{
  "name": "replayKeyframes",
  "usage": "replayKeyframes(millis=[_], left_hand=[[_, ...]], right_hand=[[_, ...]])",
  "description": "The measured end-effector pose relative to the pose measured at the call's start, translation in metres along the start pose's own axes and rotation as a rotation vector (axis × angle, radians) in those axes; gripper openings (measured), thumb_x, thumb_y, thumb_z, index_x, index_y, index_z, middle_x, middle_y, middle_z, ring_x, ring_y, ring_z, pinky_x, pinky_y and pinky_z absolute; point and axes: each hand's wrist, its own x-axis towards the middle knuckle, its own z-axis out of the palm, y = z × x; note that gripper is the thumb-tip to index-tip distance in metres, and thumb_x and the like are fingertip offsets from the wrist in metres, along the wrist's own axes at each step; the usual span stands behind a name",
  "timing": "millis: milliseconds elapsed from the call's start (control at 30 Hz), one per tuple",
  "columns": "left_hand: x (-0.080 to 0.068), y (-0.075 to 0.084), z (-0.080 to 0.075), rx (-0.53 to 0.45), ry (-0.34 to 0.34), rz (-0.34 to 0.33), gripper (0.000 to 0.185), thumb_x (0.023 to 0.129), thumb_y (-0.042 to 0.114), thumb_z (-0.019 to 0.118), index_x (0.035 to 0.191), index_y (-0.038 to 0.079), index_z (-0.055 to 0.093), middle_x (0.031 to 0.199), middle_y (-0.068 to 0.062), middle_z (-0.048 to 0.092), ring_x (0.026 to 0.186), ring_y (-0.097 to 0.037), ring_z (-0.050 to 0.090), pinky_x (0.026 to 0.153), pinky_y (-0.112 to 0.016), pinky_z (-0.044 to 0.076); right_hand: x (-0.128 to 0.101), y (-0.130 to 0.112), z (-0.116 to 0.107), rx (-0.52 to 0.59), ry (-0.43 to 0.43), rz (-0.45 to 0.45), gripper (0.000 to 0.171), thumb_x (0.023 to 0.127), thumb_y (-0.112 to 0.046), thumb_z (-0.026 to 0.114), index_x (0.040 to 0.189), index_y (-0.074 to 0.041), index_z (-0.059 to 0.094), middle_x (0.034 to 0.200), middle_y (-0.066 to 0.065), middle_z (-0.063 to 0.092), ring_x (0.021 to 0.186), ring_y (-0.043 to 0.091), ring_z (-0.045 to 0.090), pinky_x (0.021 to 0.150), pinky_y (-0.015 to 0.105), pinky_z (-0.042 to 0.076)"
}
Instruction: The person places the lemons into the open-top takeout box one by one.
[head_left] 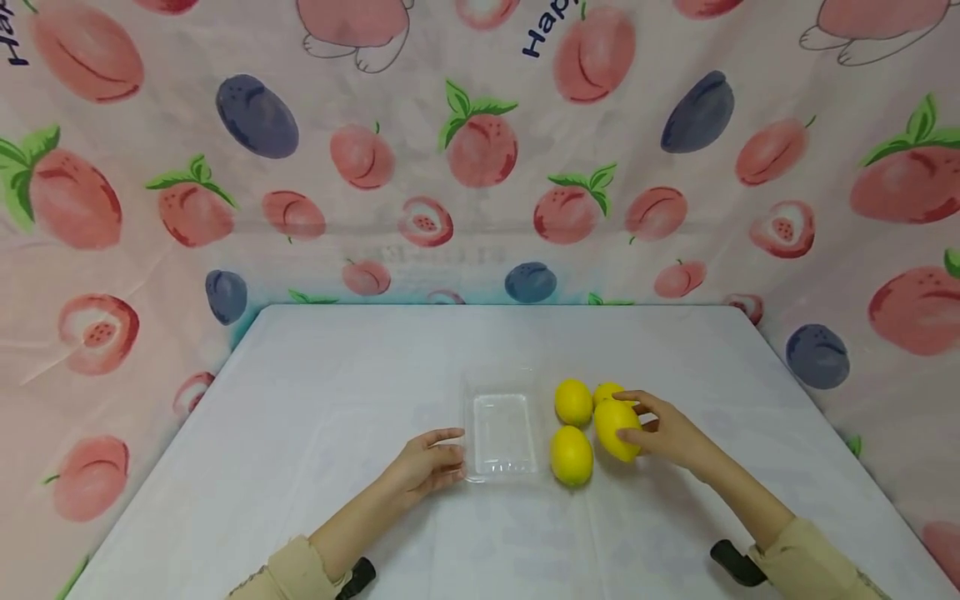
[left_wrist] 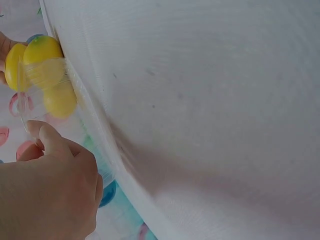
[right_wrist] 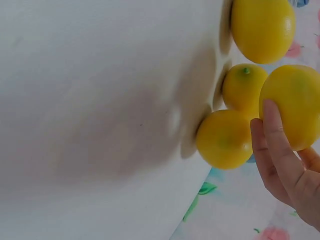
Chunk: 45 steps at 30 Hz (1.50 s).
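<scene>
On the white cloth-covered table (head_left: 330, 375), the left hand (head_left: 429, 465) pinches a clear rectangular plastic box (head_left: 502, 437) by its left edge, probably to steady it; the right hand (head_left: 667, 433) grips one yellow oval lemon (head_left: 611, 427) near three similar lemons (head_left: 572, 457).

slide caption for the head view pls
At a white table, the right grip holds a yellow fruit near three more while the left grip holds a clear container.

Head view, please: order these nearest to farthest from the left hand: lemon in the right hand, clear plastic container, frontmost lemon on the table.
1. Clear plastic container: at the left hand.
2. Frontmost lemon: right of the container.
3. Held lemon: farther right, in the right hand.
</scene>
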Motion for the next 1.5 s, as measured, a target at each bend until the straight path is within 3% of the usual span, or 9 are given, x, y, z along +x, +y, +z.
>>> replayKeyframes(millis=[467, 967, 1200, 1500], left_hand=[[0.001, 0.006, 0.006, 0.000, 0.026, -0.031, 0.048, 0.088, -0.007, 0.053, 0.134, -0.006, 0.039, 0.081, 0.002, 0.058, 0.069, -0.008, 0.060, 0.066, -0.019, 0.056], [-0.001, 0.009, 0.005, 0.010, 0.020, -0.038, 0.048, 0.089, -0.004, 0.054, 0.135, -0.006, 0.039, 0.084, 0.001, 0.058, 0.073, -0.009, 0.059, 0.066, -0.018, 0.055], [0.001, 0.010, 0.006, 0.019, 0.041, -0.042, 0.046, 0.090, -0.004, 0.053, 0.134, -0.006, 0.041, 0.083, -0.001, 0.060, 0.070, -0.009, 0.059, 0.063, -0.018, 0.055], [0.000, 0.011, 0.007, 0.052, 0.045, -0.036, 0.045, 0.090, -0.003, 0.053, 0.134, -0.006, 0.041, 0.085, -0.001, 0.059, 0.071, -0.010, 0.059, 0.064, -0.018, 0.055]], right_hand=[[0.020, -0.023, 0.011, 0.071, 0.072, -0.027, 0.054, 0.088, -0.022, 0.065, 0.135, -0.005, 0.043, 0.125, 0.026, 0.046, 0.104, 0.034, 0.053, 0.080, 0.036, 0.057], [0.042, -0.051, 0.020, 0.108, 0.004, -0.037, 0.052, 0.090, -0.019, 0.064, 0.135, -0.005, 0.042, 0.125, 0.026, 0.044, 0.095, 0.029, 0.056, 0.079, 0.038, 0.058], [0.060, -0.064, 0.030, 0.082, -0.002, -0.028, 0.052, 0.089, -0.020, 0.065, 0.135, -0.008, 0.043, 0.126, 0.023, 0.045, 0.094, 0.028, 0.056, 0.075, 0.032, 0.058], [0.075, -0.079, 0.033, 0.145, -0.041, -0.014, 0.054, 0.089, -0.019, 0.063, 0.137, -0.007, 0.040, 0.128, 0.025, 0.042, 0.097, 0.030, 0.056, 0.079, 0.040, 0.058]])
